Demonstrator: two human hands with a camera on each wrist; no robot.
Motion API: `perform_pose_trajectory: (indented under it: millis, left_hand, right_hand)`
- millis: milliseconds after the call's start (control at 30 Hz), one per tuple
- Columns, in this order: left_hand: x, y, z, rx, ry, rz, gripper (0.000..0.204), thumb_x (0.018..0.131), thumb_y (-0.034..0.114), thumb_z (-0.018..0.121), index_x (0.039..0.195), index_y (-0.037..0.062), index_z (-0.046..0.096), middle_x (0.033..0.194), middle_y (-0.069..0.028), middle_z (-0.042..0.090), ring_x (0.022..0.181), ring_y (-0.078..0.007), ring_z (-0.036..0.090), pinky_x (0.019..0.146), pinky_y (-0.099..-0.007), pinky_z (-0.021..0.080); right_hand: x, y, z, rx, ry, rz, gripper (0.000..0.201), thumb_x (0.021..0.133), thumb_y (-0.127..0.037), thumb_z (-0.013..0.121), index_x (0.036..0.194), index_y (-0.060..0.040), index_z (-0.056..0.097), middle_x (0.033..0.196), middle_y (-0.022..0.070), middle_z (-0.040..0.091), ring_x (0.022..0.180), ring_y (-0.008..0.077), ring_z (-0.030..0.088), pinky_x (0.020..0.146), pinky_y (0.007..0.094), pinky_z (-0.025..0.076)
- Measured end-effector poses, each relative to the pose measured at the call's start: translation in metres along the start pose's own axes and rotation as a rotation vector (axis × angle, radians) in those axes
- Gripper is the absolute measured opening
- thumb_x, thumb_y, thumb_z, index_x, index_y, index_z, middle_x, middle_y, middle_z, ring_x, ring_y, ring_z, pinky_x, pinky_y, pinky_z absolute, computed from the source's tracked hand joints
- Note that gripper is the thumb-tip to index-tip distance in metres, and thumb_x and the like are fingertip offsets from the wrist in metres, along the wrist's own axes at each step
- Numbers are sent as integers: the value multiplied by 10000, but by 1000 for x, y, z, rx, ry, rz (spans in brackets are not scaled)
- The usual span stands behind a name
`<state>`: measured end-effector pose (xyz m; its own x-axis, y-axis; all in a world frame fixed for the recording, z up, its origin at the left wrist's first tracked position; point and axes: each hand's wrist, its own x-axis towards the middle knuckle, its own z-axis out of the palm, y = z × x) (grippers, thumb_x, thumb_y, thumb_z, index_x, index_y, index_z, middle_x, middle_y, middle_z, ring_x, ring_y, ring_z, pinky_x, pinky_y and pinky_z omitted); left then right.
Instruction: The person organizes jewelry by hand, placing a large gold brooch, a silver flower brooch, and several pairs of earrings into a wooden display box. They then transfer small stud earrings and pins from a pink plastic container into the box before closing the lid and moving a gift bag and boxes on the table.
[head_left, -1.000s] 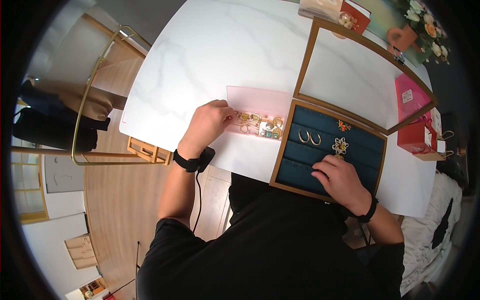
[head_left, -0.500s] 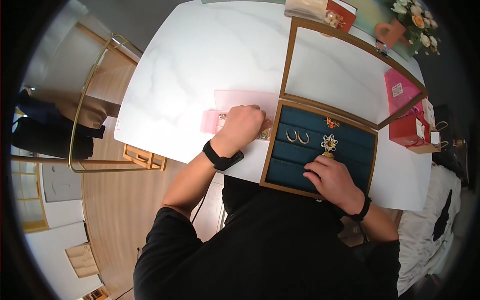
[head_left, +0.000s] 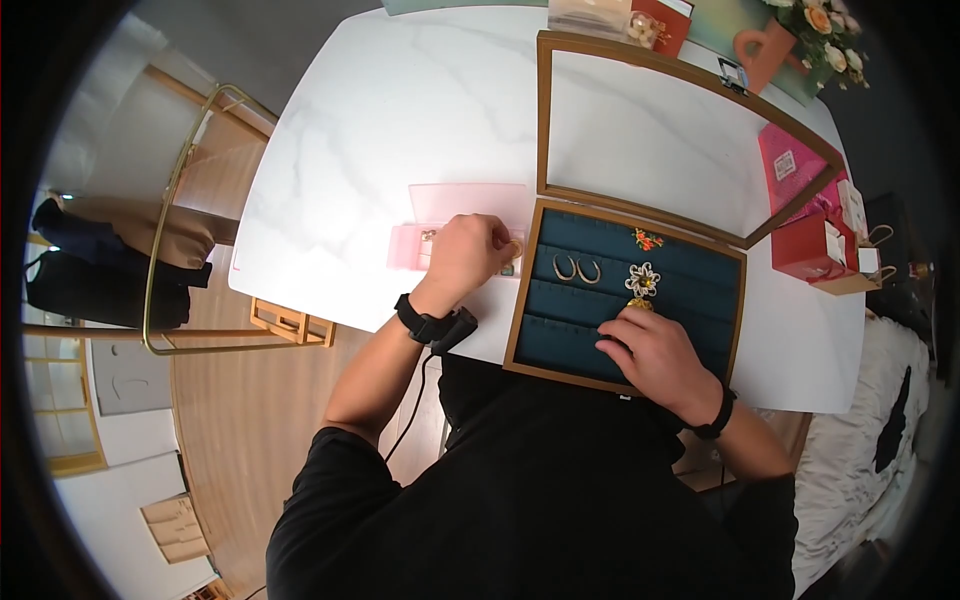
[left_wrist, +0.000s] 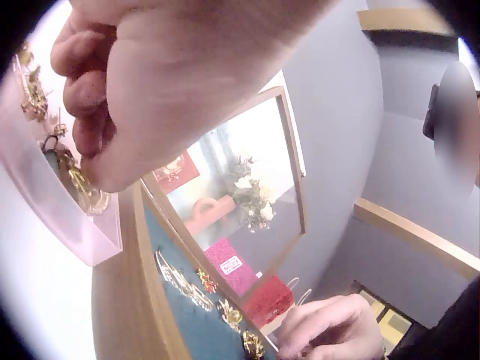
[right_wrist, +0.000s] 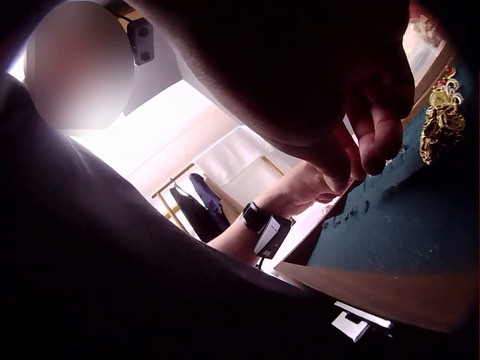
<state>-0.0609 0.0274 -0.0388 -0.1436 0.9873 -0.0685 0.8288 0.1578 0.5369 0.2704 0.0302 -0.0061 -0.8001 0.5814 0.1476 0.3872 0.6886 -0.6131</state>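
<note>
Over the right part of a pink box (head_left: 405, 247) with small jewellery, my left hand (head_left: 462, 260) bends its fingers and pinches a gold hoop earring (left_wrist: 91, 196) at the thumb tip; the fingers partly hide the contact. Beside it lies a wooden jewellery case (head_left: 512, 325) with teal padded rows. A pair of silver hoops (head_left: 577, 270), a red-orange brooch (head_left: 647, 240) and a flower brooch (head_left: 643, 279) sit in it. My right hand (head_left: 660, 362), loosely curled and holding nothing, rests over the case's lower rows, its fingers beside a gold ornament (head_left: 638, 302).
The case's glass lid (head_left: 541, 120) stands raised behind it. Right of the lid are a pink package (head_left: 785, 170) and a red bag (head_left: 812, 248). A flower pot (head_left: 765, 55) stands at the back right; a clothes rack (head_left: 165, 225) is on the left.
My left hand has moved right along the pink box, from its left part to its right end, and down to the gold hoop. My right hand stays over the case. The view has shifted slightly.
</note>
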Motion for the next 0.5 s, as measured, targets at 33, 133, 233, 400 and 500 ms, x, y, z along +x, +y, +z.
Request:
perform_pose_trajectory:
  millis: [33,133,233,400,500]
  left_hand:
    - [1,-1,-3,-88,-11,-28,203,916,196,879,960,3,835,814,-130,804,732,-257,778,712,-389,619]
    - [3,-10,-11,-253,-30,-63,160,919,128,886,964,-9,819,807,-83,778,721,-175,727,689,-334,593]
    - [6,-25,-16,-361,-17,-26,113,934,60,870,982,-17,803,816,-34,746,717,-92,666,652,-274,557]
    - [4,-24,-27,-411,-48,-65,92,951,36,845,1003,-13,788,835,-2,735,733,-58,651,630,-252,533]
    - [3,-26,-25,-505,-33,-35,97,957,30,839,1024,-5,778,853,10,737,739,-47,648,629,-237,523]
  right_hand:
    - [1,0,0,1,1,3,169,994,-165,816,1072,-19,777,986,112,681,860,331,727,757,436,609]
    - [5,0,1,-3,6,-27,174,996,-169,813,1081,-22,772,981,112,674,854,328,723,748,436,605]
    - [11,-2,1,-3,-18,-2,189,975,-157,839,1083,-12,785,976,122,698,859,343,732,752,435,606]
    - [23,-3,4,-31,-25,-56,170,994,-159,808,1086,-25,758,974,110,658,850,322,719,734,428,601]
    - [33,-6,4,-20,-9,-57,168,1003,-151,800,1101,-22,756,964,120,666,842,332,722,738,437,603]
